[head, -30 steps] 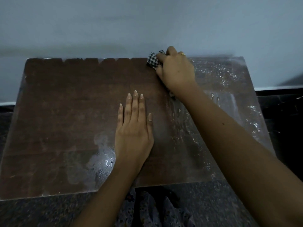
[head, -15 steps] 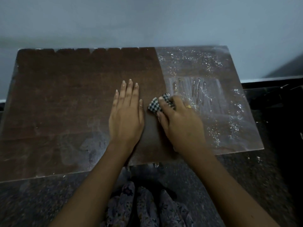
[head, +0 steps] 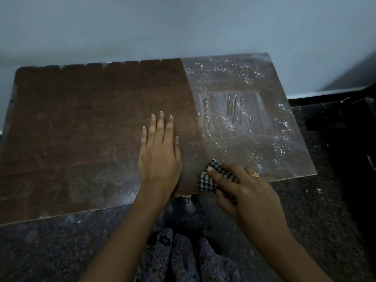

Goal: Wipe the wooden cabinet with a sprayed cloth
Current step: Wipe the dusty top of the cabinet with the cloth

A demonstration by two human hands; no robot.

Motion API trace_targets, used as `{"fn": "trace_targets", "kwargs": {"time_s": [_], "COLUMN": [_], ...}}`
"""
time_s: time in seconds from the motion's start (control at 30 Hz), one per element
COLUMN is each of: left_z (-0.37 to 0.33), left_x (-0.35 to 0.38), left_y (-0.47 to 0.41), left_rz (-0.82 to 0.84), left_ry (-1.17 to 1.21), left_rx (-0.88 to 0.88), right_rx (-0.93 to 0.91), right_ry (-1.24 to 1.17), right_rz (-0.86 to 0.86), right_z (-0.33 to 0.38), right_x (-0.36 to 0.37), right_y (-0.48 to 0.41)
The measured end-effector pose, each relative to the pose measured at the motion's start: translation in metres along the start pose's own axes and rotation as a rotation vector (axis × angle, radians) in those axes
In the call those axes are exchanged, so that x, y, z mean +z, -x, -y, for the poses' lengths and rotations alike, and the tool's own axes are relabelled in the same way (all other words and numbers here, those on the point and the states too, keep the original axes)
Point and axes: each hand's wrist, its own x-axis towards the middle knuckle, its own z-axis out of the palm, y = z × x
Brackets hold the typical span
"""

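The dark brown top of the wooden cabinet (head: 85, 119) fills the middle of the view. Its right third is wet with droplets and wipe streaks. My left hand (head: 159, 157) lies flat on the top near the middle, fingers straight and together. My right hand (head: 242, 190) grips a small black-and-white checked cloth (head: 211, 178) at the cabinet's front edge, just right of my left hand. Most of the cloth is hidden under the fingers. A gold ring shows on that hand.
A pale blue-grey wall (head: 183, 27) stands right behind the cabinet. Dark speckled stone floor (head: 50, 251) runs along the front and right side. A black object (head: 345, 117) sits at the far right. Patterned clothing (head: 179, 259) shows at the bottom centre.
My right hand has dragged the cloth from the back edge down the top to the front edge. My left hand has stayed flat in place. The camera view has shifted.
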Motion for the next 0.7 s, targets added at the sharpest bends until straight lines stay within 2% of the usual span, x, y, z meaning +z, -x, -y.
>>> {"fn": "trace_targets", "kwargs": {"time_s": [0.2,0.5,0.7], "left_z": [-0.006,-0.009,-0.008], "left_x": [0.002,0.000,-0.003], "left_y": [-0.006,-0.028,-0.029], "left_rz": [-0.002,0.025,0.053], "left_ry": [0.002,0.052,0.015], "left_rx": [-0.028,0.033,0.039], "right_rx": [0.006,0.001,0.074], "right_ry": [0.023,0.025,0.060], "right_rz": [-0.042,-0.092,-0.091], "right_z": [-0.007,-0.005,-0.007], "right_x": [0.003,-0.005,-0.011], "right_y": [-0.046,-0.153,-0.226]}}
